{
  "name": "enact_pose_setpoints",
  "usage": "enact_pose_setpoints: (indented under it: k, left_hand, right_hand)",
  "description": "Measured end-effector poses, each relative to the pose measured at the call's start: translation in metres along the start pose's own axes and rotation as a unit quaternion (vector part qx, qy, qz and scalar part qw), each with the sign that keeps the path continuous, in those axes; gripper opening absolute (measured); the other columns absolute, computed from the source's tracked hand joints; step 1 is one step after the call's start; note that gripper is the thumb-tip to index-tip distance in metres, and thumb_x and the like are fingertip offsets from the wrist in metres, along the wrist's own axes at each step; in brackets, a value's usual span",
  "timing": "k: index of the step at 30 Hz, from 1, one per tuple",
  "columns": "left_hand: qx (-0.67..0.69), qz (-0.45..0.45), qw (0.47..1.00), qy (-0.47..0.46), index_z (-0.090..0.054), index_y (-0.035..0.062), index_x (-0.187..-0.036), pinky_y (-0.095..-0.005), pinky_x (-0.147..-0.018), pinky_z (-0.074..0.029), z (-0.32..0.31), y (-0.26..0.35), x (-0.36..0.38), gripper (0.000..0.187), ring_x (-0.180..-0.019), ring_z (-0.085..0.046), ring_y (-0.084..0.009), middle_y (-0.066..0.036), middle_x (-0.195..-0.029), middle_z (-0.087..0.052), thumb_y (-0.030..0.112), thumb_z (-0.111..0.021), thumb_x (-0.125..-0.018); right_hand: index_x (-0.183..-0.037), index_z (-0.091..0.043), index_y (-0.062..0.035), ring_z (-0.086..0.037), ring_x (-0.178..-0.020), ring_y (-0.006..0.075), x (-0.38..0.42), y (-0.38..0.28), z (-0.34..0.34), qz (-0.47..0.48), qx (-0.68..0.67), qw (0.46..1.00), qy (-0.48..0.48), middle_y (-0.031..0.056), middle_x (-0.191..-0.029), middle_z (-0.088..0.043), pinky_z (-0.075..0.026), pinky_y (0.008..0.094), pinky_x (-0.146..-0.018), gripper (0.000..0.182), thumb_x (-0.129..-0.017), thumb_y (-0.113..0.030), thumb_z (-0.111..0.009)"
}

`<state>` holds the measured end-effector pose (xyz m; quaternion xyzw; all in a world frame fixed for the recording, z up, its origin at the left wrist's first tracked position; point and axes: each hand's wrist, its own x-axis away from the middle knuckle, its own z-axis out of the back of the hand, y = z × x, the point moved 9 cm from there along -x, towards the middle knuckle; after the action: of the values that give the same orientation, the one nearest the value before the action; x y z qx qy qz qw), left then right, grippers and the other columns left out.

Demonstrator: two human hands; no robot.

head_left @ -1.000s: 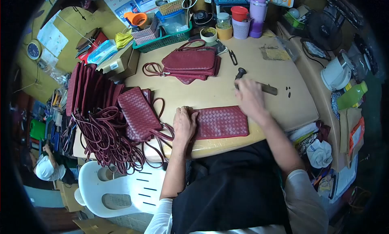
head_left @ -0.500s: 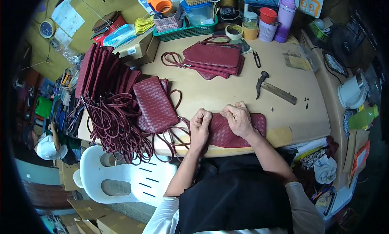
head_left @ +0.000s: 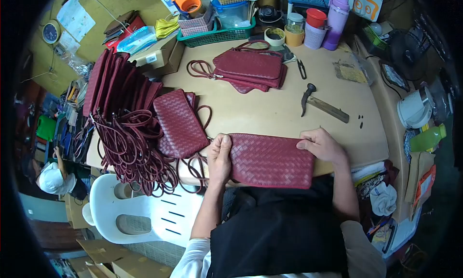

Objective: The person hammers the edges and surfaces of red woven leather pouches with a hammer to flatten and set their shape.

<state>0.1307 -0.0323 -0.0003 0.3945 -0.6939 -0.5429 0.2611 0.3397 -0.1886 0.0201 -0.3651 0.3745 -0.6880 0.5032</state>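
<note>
A dark red woven pouch (head_left: 271,161) is stretched between my two hands at the table's front edge. My left hand (head_left: 220,155) pinches its left end, thumb on top. At its upper right corner, my right hand (head_left: 322,145) grips with the thumb over the front. Just left of my left hand lies another woven pouch (head_left: 179,125) with a strap loop. Beyond it, a large row of red pouches (head_left: 118,80) stands with many straps (head_left: 140,150) hanging over the edge. More red pouches (head_left: 248,67) are stacked at the table's back.
A hammer (head_left: 328,109) and black snips (head_left: 302,69) lie on the table (head_left: 251,112). Behind are a green basket (head_left: 217,37), a tape roll (head_left: 274,36) and a purple bottle (head_left: 336,22). A white chair (head_left: 108,205) stands left; a person in a white cap (head_left: 54,178) is farther off.
My right hand has moved right, from above the pouch's middle to its right corner. The pouch is now raised and spread, showing its full woven face. The whole view has shifted slightly.
</note>
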Motion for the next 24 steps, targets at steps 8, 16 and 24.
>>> enact_pose_setpoints:
  k: [8, 16, 24]
  left_hand:
    - [-0.206, -0.204, 0.957, -0.003, -0.067, -0.0047, -0.088, -0.0222, -0.069, -0.044, -0.026, 0.085, 0.020, 0.014, -0.074, -0.057, -0.0125, -0.008, -0.081, -0.063, 0.007, -0.062, -0.091]
    - [-0.367, -0.208, 0.853, -0.308, -0.075, 0.0116, -0.092, -0.0477, -0.108, -0.035, -0.056, 0.077, 0.044, 0.029, -0.128, -0.049, -0.0347, -0.012, -0.126, -0.061, -0.001, -0.064, -0.069]
    - [-0.480, -0.053, 0.794, -0.370, -0.054, 0.0129, -0.134, -0.0520, -0.114, -0.027, -0.050, 0.022, 0.048, 0.070, -0.140, -0.035, -0.0338, -0.013, -0.147, -0.044, 0.005, -0.068, -0.066]
  right_hand:
    - [-0.071, -0.057, -0.0012, -0.046, -0.062, 0.0160, 0.040, -0.057, 0.044, 0.166, 0.114, 0.949, 0.241, 0.0069, -0.064, -0.049, -0.039, 0.0326, -0.060, 0.028, -0.083, -0.019, -0.074]
    - [-0.097, -0.067, -0.0042, -0.059, -0.111, 0.0293, 0.073, -0.058, 0.038, 0.191, 0.135, 0.963, 0.138, 0.0142, -0.117, -0.060, -0.046, 0.0370, -0.094, 0.023, -0.076, -0.009, -0.076]
    - [-0.117, -0.062, -0.0021, -0.056, -0.118, 0.0337, 0.071, 0.024, 0.037, -0.053, 0.149, 0.972, 0.175, 0.0166, -0.125, -0.059, -0.044, 0.0385, -0.099, 0.040, -0.080, -0.017, -0.071]
